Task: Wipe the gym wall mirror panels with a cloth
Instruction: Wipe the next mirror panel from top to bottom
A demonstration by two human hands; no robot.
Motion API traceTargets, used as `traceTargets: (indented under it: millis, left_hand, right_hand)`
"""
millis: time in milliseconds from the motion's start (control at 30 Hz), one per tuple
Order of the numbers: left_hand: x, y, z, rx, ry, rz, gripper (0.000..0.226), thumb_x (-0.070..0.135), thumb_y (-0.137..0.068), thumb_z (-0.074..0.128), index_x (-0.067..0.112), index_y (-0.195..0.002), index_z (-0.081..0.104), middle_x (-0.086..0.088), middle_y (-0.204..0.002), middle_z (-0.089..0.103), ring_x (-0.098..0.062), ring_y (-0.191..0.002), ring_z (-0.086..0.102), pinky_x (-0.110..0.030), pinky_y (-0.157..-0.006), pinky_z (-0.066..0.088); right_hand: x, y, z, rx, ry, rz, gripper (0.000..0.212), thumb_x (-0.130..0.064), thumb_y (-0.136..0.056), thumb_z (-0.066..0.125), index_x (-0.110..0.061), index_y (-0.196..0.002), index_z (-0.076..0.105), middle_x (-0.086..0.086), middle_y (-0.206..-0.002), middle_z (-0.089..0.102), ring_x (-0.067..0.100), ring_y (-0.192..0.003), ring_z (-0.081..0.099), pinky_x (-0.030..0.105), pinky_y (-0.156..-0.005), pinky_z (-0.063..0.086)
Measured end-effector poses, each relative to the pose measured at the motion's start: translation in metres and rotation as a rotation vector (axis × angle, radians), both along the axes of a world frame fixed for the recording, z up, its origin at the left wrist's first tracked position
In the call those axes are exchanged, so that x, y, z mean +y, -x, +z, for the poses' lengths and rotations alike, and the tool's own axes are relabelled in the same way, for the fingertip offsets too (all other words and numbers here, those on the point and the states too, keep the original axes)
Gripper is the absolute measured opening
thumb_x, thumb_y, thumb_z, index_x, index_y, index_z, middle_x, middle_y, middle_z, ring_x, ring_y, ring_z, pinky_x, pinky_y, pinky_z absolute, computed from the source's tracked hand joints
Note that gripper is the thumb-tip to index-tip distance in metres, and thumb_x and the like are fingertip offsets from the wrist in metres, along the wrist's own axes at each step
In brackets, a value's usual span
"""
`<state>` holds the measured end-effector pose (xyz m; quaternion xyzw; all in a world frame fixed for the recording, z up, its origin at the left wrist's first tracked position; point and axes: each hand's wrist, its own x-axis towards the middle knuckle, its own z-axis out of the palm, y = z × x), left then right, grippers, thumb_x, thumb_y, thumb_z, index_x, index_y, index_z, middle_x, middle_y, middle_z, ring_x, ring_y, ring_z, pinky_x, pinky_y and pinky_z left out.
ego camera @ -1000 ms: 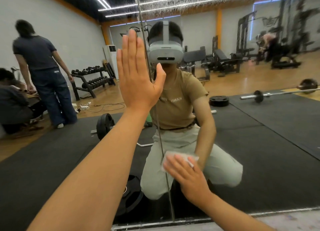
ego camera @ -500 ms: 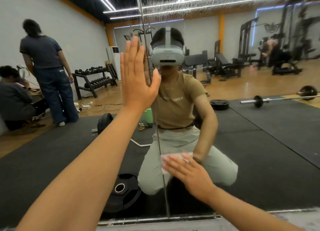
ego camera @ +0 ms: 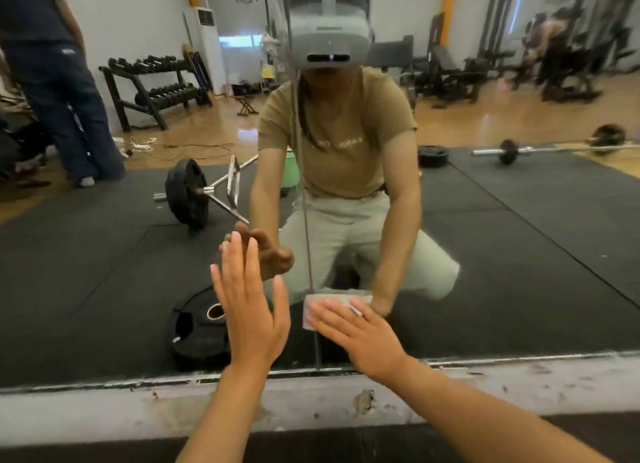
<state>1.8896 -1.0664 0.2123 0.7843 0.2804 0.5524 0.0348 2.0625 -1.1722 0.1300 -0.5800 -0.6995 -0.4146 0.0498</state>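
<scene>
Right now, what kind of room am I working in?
Most likely a gym. The wall mirror reflects a black rack of dumbbells, a chrome barbell with black plates on black rubber matting, and black weight benches on a wooden floor.

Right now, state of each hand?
Left hand: open, fingers straight, at the mirror, holding nothing.
Right hand: open, flat fingers pressing the cloth against the mirror.

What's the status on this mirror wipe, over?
Left hand open, flat on the mirror. Right hand open, pressing the cloth low by the panel seam. Nothing in the way.
</scene>
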Motion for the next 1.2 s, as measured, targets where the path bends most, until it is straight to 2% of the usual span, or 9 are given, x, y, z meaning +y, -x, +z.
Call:
traceTargets:
  millis: [100,233,367,467,600,700,900,1067,1200]
  left_hand:
    - [-0.006,-0.007,-0.03,0.029,0.043,0.024,0.063,0.029,-0.101,0.038,0.009,-0.156,0.016,-0.011,-0.165,0.006,-0.027,-0.153,0.001,-0.044,-0.123,-0.006]
    - [0.004,-0.015,-0.045,0.06,0.02,0.084,0.067,0.033,-0.103,0.034,0.019,-0.158,-0.001,0.003,-0.165,-0.012,-0.023,-0.153,-0.008,-0.046,-0.123,-0.006]
    - [0.007,-0.022,-0.052,0.033,-0.005,0.112,0.064,0.039,-0.105,0.027,0.018,-0.158,-0.002,0.003,-0.165,-0.015,-0.024,-0.153,-0.009,-0.05,-0.122,-0.006]
    - [0.008,-0.028,-0.054,-0.011,-0.013,0.111,0.065,0.04,-0.105,0.028,0.021,-0.158,-0.005,0.003,-0.165,-0.015,-0.025,-0.152,-0.01,-0.053,-0.121,-0.006]
    - [0.009,-0.037,-0.054,-0.079,-0.025,0.115,0.066,0.041,-0.104,0.029,0.022,-0.158,-0.005,0.005,-0.164,-0.014,-0.023,-0.152,-0.011,-0.052,-0.121,-0.008]
    - [0.01,-0.039,-0.054,-0.098,-0.043,0.125,0.067,0.042,-0.104,0.031,0.023,-0.158,-0.004,0.007,-0.164,-0.015,-0.022,-0.152,-0.011,-0.05,-0.121,-0.009]
    - [0.013,-0.037,-0.055,-0.079,-0.068,0.131,0.067,0.04,-0.104,0.032,0.022,-0.158,-0.003,0.009,-0.163,-0.017,-0.02,-0.151,-0.013,-0.049,-0.12,-0.01]
    - [0.003,-0.039,-0.051,-0.116,0.024,0.145,0.063,0.029,-0.101,0.037,0.002,-0.153,0.012,-0.023,-0.161,0.004,-0.024,-0.151,-0.008,-0.054,-0.121,-0.005]
    - [-0.007,-0.041,-0.045,-0.145,0.045,0.119,0.064,0.031,-0.102,0.04,0.0,-0.152,0.015,-0.031,-0.159,0.008,-0.039,-0.151,0.0,-0.057,-0.121,-0.003]
  right_hand:
    - [-0.021,-0.008,-0.076,-0.168,0.416,-0.052,0.116,-0.029,-0.079,0.065,-0.013,-0.153,-0.023,0.003,-0.163,-0.013,0.021,-0.148,-0.024,0.044,-0.123,0.012]
    - [-0.023,-0.012,-0.097,-0.134,0.434,-0.102,0.129,-0.032,-0.063,0.081,-0.015,-0.157,-0.006,0.001,-0.165,-0.002,0.018,-0.152,-0.008,0.041,-0.124,-0.001]
    - [-0.036,-0.026,-0.064,-0.07,0.185,-0.028,0.1,-0.015,-0.075,0.056,-0.014,-0.158,0.0,0.001,-0.166,-0.005,0.016,-0.152,-0.005,0.039,-0.123,-0.009]
    - [-0.036,-0.031,-0.008,0.276,-0.182,-0.024,0.084,0.001,-0.084,0.04,-0.021,-0.158,0.008,-0.005,-0.166,0.001,0.013,-0.152,0.008,0.035,-0.123,0.006]
    - [-0.028,-0.024,0.032,0.621,-0.525,-0.125,0.059,-0.014,-0.106,0.03,-0.02,-0.159,0.004,-0.005,-0.166,-0.004,0.019,-0.153,0.004,0.041,-0.124,0.007]
    - [-0.017,-0.011,-0.012,0.743,-0.599,-0.168,0.062,-0.014,-0.106,0.03,-0.017,-0.158,-0.002,-0.001,-0.166,-0.009,0.023,-0.153,0.001,0.042,-0.124,0.007]
    - [-0.042,0.0,-0.155,0.906,-0.35,-0.371,0.062,-0.024,-0.107,0.027,-0.014,-0.157,-0.007,0.005,-0.165,-0.013,0.02,-0.152,-0.009,0.064,-0.108,0.032]
    - [-0.023,0.016,-0.101,1.246,-0.542,-0.246,0.083,-0.021,-0.103,0.042,-0.029,-0.153,-0.024,-0.01,-0.162,-0.026,0.02,-0.151,-0.011,0.052,-0.121,0.011]
    - [-0.033,-0.039,-0.005,1.276,-0.906,-0.206,0.063,-0.017,-0.106,0.027,-0.004,-0.155,-0.01,0.009,-0.162,-0.016,0.022,-0.152,-0.012,0.039,-0.123,-0.007]
